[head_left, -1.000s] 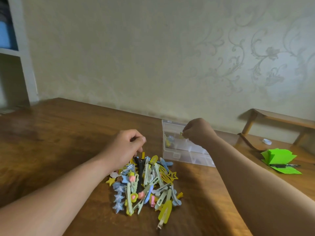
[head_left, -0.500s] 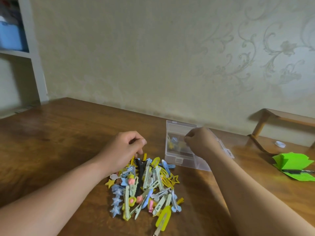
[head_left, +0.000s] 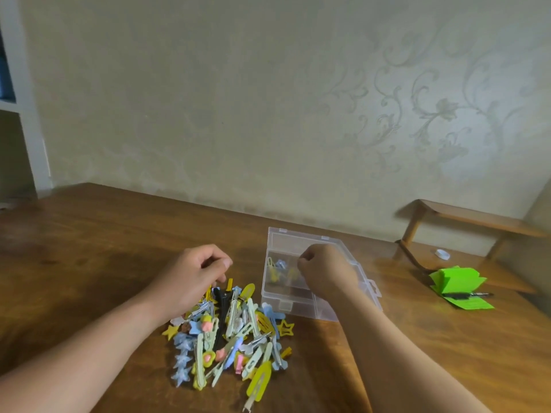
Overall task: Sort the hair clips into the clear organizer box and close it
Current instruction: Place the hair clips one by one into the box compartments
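A heap of colourful hair clips (head_left: 235,332) lies on the wooden table (head_left: 89,248) in front of me. Just right of its far end stands the clear organizer box (head_left: 283,296), open, with a few yellow and blue clips (head_left: 277,268) in its left compartment. My left hand (head_left: 190,275) rests at the far edge of the heap, fingers curled closed, nothing visible in them. Over the box hovers my right hand (head_left: 326,271), fingertips pinched together above the compartment. I see it from the back, so anything between the fingers is hidden.
A stack of green paper (head_left: 456,283) with a dark pen on it lies at the right. Behind it are a low wooden rack (head_left: 465,216) and a small white cap (head_left: 442,254). A patterned wall runs along the table's far edge, and white shelving (head_left: 26,129) stands at the far left.
My right hand has come down and slightly left over the box's left compartment. My left hand has stayed at the heap. The view has shifted a little.
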{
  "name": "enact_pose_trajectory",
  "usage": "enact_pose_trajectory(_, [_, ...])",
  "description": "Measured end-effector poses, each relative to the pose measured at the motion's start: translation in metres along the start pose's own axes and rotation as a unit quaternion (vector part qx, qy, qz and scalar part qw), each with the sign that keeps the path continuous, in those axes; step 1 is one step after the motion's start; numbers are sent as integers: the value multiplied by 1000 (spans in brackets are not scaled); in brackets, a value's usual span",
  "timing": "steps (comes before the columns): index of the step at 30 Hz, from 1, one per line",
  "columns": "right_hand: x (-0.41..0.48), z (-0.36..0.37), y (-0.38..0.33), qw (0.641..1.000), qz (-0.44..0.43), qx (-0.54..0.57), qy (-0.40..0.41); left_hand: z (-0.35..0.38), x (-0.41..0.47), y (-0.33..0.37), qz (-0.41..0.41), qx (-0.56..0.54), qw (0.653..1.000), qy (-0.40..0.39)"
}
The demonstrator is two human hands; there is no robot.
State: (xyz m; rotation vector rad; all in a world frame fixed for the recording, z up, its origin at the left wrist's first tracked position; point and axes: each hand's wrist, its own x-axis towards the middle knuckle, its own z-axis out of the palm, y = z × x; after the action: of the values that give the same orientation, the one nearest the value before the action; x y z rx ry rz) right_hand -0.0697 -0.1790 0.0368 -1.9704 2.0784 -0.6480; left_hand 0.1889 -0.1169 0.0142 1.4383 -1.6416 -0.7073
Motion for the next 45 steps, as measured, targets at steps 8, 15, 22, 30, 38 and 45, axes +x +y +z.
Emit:
enact_pose_trajectory(8, [-47,-41,-19,975,-97,120,163,0,4,-4,18,-9,1000,8])
enact_pose_trajectory(15, [-105,-50,-19,979,-181,44,-85,2,8,-4,27,-15,1000,-6])
enact_pose_trajectory(22, [-101,-40,-9,967,-196,-88,-137,5,9,-2,29,-2,1000,-7])
enact_pose_trajectory(30, [-101,-42,-7,960,-210,-102,-154,7,8,-1,29,4,999,-13])
enact_pose_trajectory(38, [-98,-37,-5,956,-232,-125,-127,6,9,-3,31,4,999,-15])
enact_pose_trajectory(45, [-95,-44,-1,968,-212,-49,-125,5,10,-3,33,3,999,-14])
